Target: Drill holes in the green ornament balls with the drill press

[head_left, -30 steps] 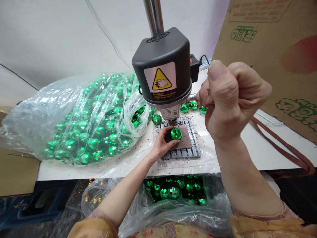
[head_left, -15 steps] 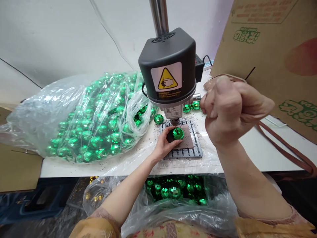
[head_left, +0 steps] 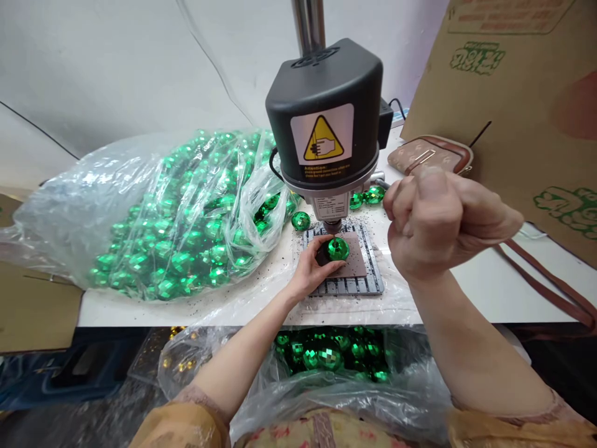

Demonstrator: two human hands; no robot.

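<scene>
A shiny green faceted ball (head_left: pixel 338 249) sits on a flat brown pad (head_left: pixel 357 261) under the drill press (head_left: pixel 324 118). My left hand (head_left: pixel 313 264) curls thumb and fingers around the ball's left side. Just above the ball is the chuck (head_left: pixel 333 226), with a thin bit reaching down to the ball's top. To the right of the drill head my right hand (head_left: pixel 431 218) is closed in a fist around the press lever (head_left: pixel 377 177). Most of that lever is hidden behind the fist.
A clear plastic bag (head_left: pixel 186 236) of green balls lies at left. One loose ball (head_left: pixel 301 220) rests beside the slotted metal base (head_left: pixel 373 287). A strapped purse (head_left: pixel 424 154) and a cardboard box (head_left: pixel 522 106) stand at right. More balls (head_left: pixel 329 358) fill a bag below the table edge.
My right fist sits somewhat lower against the drill head, and more of the purse shows behind it. My left hand keeps its hold on the ball. The whole view has shifted slightly.
</scene>
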